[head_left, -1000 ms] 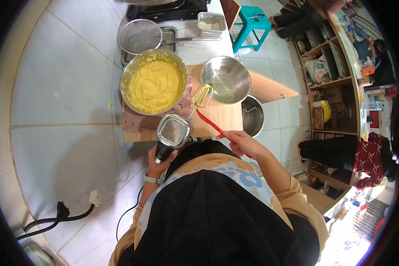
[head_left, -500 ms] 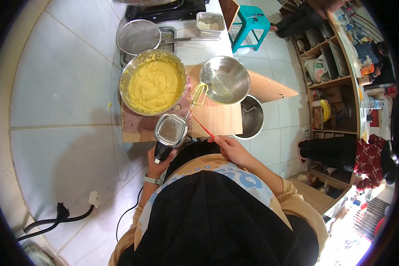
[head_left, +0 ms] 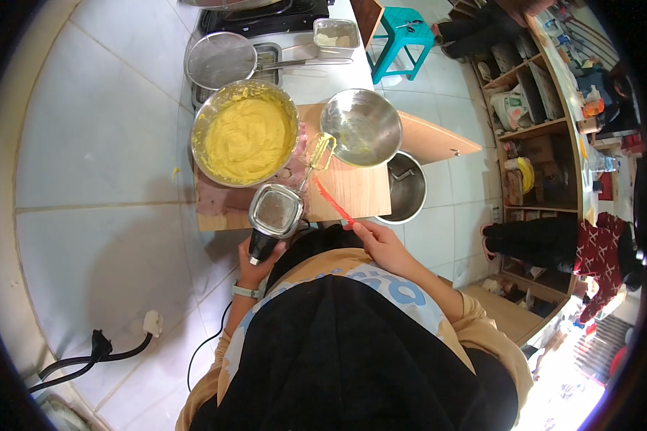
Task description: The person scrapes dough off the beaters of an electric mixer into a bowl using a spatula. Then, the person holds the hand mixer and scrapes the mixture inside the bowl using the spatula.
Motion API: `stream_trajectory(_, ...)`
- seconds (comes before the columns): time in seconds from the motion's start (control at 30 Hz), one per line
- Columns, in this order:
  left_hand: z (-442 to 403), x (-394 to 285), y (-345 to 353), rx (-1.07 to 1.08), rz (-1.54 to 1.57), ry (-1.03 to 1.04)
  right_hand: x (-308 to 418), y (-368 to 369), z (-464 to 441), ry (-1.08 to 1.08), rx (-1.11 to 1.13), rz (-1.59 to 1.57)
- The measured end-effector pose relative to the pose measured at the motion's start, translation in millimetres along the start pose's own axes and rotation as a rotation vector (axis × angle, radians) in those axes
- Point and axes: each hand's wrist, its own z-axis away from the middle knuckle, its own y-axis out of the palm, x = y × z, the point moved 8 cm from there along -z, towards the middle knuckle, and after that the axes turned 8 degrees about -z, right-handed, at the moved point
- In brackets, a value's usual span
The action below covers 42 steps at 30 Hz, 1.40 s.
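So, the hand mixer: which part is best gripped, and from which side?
Probably the black end of the hand mixer, from the person's near side, where the left hand holds it. That narrower end points back toward the body, while the beaters stick out at the far end, coated in yellow mix; the boxy metal body between looks wider to grasp.

Left hand (head_left: 260, 253) curled in a closed grip, left forearm (head_left: 240, 310) stretched forward behind it! And the right forearm (head_left: 431, 282) slants inward, right hand (head_left: 378, 242) closed in a pinching hold.
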Motion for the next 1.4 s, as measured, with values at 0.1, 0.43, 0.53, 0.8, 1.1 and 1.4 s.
stream_trajectory(0.1, -0.5, 5.0, 0.8, 0.042, -0.024, 0.009, -1.0, 2.6, -9.7, 0.067, 0.013, 0.026)
stream_trajectory(0.43, -0.3, 2.7, 3.8, 0.080, 0.070, -0.019, 12.8, -21.1, -7.1, -0.119, -0.120, 0.332)
stream_trajectory(0.53, -1.2, 1.2, 0.8, 0.077, 0.027, -0.007, 24.2, -26.7, -13.1, -0.113, -0.146, 0.435)
stream_trajectory(0.8, 0.7, 4.4, 2.1, 0.032, 0.020, 0.034, 37.6, -49.2, -13.4, -0.125, -0.258, 0.521)
stream_trajectory(1.1, 5.8, 9.0, -5.2, -0.030, -0.121, 0.059, 60.0, -68.7, -17.5, -0.075, -0.292, 0.654)
stream_trajectory(1.4, 24.6, 7.0, -14.2, -0.166, -0.079, 0.002, 9.1, -26.2, -52.7, -0.245, -0.229, 1.095)
